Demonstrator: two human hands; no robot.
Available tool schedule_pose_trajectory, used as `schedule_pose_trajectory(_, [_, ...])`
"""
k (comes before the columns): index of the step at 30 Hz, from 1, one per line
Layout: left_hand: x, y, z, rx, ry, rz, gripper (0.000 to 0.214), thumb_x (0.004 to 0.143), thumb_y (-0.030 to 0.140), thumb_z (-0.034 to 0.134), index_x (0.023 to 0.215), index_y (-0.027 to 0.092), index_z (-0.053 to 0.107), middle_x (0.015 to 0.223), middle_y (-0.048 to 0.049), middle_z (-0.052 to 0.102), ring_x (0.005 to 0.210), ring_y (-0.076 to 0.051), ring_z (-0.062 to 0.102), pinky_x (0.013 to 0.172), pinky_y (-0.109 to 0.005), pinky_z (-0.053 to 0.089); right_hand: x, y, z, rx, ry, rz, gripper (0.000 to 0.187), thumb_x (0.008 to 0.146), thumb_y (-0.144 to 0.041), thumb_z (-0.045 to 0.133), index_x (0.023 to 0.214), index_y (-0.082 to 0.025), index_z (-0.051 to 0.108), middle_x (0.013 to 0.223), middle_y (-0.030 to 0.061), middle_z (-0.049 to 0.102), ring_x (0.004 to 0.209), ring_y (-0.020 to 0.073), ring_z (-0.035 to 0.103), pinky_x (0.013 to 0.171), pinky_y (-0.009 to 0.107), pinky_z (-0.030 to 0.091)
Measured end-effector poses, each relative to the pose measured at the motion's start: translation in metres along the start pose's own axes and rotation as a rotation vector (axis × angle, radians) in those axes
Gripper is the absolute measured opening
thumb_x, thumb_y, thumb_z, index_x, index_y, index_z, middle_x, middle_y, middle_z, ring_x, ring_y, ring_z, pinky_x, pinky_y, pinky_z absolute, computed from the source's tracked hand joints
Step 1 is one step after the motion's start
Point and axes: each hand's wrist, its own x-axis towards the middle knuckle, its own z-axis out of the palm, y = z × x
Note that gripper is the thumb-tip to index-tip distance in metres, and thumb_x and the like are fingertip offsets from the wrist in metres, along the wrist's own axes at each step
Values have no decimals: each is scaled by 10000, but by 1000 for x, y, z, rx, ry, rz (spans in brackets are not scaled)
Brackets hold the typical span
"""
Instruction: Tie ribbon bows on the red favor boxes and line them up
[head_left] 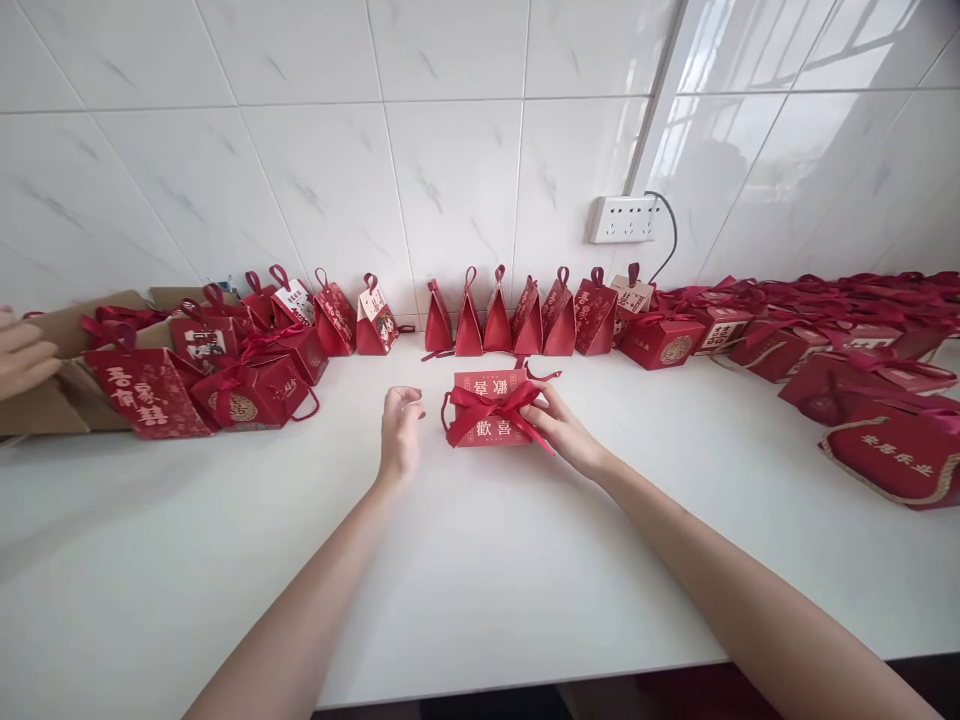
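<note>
A red gift box [501, 436] with pale Chinese lettering lies on the table in front of me, its crimson ribbon tied in a bow [491, 408] across the top. My right hand [564, 430] grips the box at its right side, with the fingertips over the bow's right loop. To the left of the box, apart from it, my left hand [401, 432] is loosely curled with nothing visible in it. A thin cord handle [445, 410] shows at the box's left edge.
Several upright triangular red boxes [497, 325] line the tiled wall. Many red boxes [795, 345] crowd the right side. At left, a cardboard carton [67, 330] stands behind more boxes [251, 395], with another person's hand [22, 355] over it. A power socket [626, 220] is on the wall.
</note>
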Motion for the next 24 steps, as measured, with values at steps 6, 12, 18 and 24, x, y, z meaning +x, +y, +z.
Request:
schedule_pose_trajectory(6, [-16,23,13,183,-168,57,369,801,501,510,623,198,397,610,24,411,584,-119,412,554,-239,360,-3,-6,4,-8,-37,-14,455,764,-481,618,1106,-252,425,1222,81,543,1131,220,520,926,398,432])
schedule_pose_trajectory(12, [-26,19,21,202,-160,86,336,831,444,502,652,204,348,589,50,368,538,-98,368,513,-216,315,-12,-9,13,-26,3,-19,366,764,-493,597,901,-237,374,1106,50,553,1027,207,555,891,402,449])
schedule_pose_trajectory(18, [-30,19,23,236,-203,160,313,852,431,470,668,207,353,588,50,379,529,-97,372,511,-219,314,-14,-3,23,-43,183,-68,432,777,-598,536,881,-247,307,982,26,535,872,177,563,741,346,490])
schedule_pose_trajectory(24, [-30,19,22,247,-212,210,322,861,435,466,665,208,348,581,47,370,528,-101,362,508,-224,311,-11,-3,26,-49,304,-159,407,778,-589,545,804,-239,339,994,42,563,848,179,572,660,294,484])
